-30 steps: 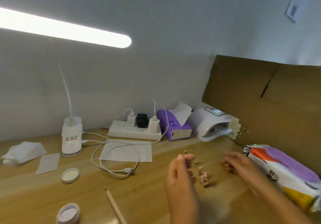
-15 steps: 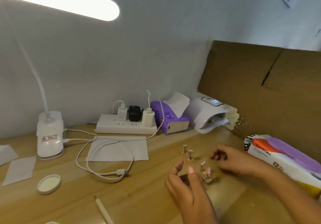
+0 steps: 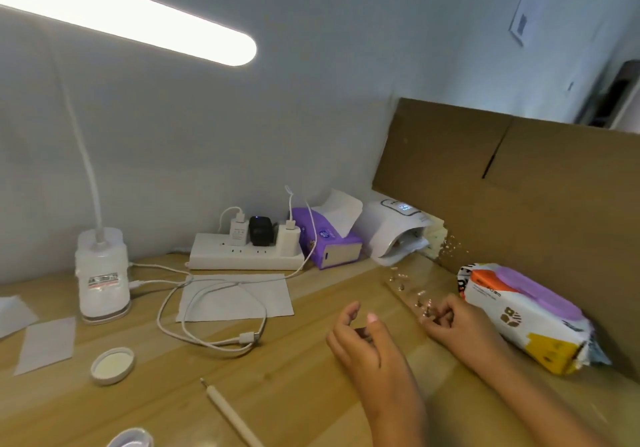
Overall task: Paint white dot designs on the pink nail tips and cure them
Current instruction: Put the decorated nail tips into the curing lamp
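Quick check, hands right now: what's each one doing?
Left hand: open, loosely curled, holding nothing visible.
Right hand: closed, pinching the nail tip stand.

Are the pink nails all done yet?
Not quite. The dotting pen lies on the desk, so painting looks finished, though the dots are too small to see. The right hand grips the nail tip holder in front of the curing lamp. Curing is left: the holder is not yet inside it.
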The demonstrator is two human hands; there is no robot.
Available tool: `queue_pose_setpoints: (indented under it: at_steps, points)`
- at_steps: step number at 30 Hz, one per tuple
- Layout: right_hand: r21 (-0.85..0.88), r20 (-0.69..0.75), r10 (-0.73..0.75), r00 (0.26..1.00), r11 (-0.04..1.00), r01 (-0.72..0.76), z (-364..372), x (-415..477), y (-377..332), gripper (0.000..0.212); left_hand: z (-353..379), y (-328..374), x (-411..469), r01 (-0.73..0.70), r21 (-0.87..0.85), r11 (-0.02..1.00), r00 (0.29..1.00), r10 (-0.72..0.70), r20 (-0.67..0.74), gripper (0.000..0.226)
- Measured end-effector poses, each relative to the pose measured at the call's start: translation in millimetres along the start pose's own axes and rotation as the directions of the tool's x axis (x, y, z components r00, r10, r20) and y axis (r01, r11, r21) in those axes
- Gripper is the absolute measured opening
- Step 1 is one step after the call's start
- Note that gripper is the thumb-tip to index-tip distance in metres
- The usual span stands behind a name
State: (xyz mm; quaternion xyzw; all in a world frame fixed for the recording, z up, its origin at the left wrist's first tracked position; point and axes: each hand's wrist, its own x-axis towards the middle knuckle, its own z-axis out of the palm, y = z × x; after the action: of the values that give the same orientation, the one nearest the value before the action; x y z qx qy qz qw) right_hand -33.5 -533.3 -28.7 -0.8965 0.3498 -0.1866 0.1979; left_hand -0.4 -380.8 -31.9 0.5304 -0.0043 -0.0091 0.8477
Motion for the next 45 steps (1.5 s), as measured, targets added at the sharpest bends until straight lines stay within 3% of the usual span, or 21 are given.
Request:
queue_pose_setpoints:
  at_steps: [5,12,16,19,22,25,28,32,35,37,39,42,45]
  points:
    - [-0.141,-0.185,0.120,0.975,0.979,-0.147,1.0,38.0,-3.4,0.027,-0.9,-1.2,0.8,0.034,-0.046,0.998,0.999,-0.034,0.002,0.020]
    - [0.114,-0.245,0.227,0.943,0.972,-0.205,20.3,97.6,-8.6,0.037,1.8,-0.9,5.7,0.046,-0.119,0.992,0.997,-0.053,-0.058,0.028]
    - [0.148,-0.250,0.288,0.924,0.955,-0.258,23.0,120.6,-3.7,0.031,7.8,-3.8,6.0,-0.013,-0.103,0.995,0.996,0.003,-0.092,0.039]
    - [0.164,-0.318,0.287,0.904,0.956,-0.245,29.6,134.6,-7.2,0.041,10.2,-8.1,10.6,-0.030,-0.091,0.995,0.993,0.019,-0.119,0.045]
    - [0.152,-0.298,0.309,0.903,0.949,-0.275,36.2,153.9,-14.9,0.052,11.4,-7.6,13.8,-0.082,-0.109,0.991,0.986,0.065,-0.153,0.025]
    - [0.229,-0.262,0.312,0.913,0.939,-0.255,38.2,175.0,-19.6,0.043,13.2,-8.5,14.9,-0.170,-0.019,0.985,0.972,0.164,-0.166,0.011]
    - [0.289,-0.222,0.277,0.935,0.934,-0.208,46.1,182.4,-14.9,0.031,18.9,-10.1,16.8,-0.252,0.055,0.966,0.942,0.258,-0.213,0.034]
    - [0.582,-0.191,0.293,0.937,0.803,-0.132,49.1,167.0,-2.0,0.021,20.6,-15.6,13.6,-0.174,-0.034,0.984,0.960,0.162,-0.230,0.046]
    - [0.624,-0.381,0.270,0.884,0.781,0.031,47.5,151.4,-7.0,0.018,18.3,-18.1,9.9,-0.100,-0.052,0.994,0.978,0.088,-0.190,0.050]
    - [0.583,-0.532,0.169,0.829,0.783,0.215,40.9,144.3,-19.8,0.015,16.2,-19.9,9.9,-0.050,-0.013,0.999,0.984,0.047,-0.170,0.048]
    - [0.471,-0.578,0.017,0.816,0.823,0.316,28.4,152.2,-31.0,0.019,16.2,-16.5,12.0,-0.027,0.019,0.999,0.984,0.030,-0.178,0.041]
    - [0.238,-0.416,-0.074,0.906,0.953,0.187,8.2,184.4,-44.0,0.033,19.6,-6.6,8.9,-0.054,-0.020,0.998,0.973,0.048,-0.227,0.013]
    - [-0.142,-0.251,-0.131,0.959,0.985,0.097,2.7,214.1,-46.4,0.038,21.7,-5.6,11.6,-0.077,0.006,0.997,0.953,0.076,-0.294,0.041]
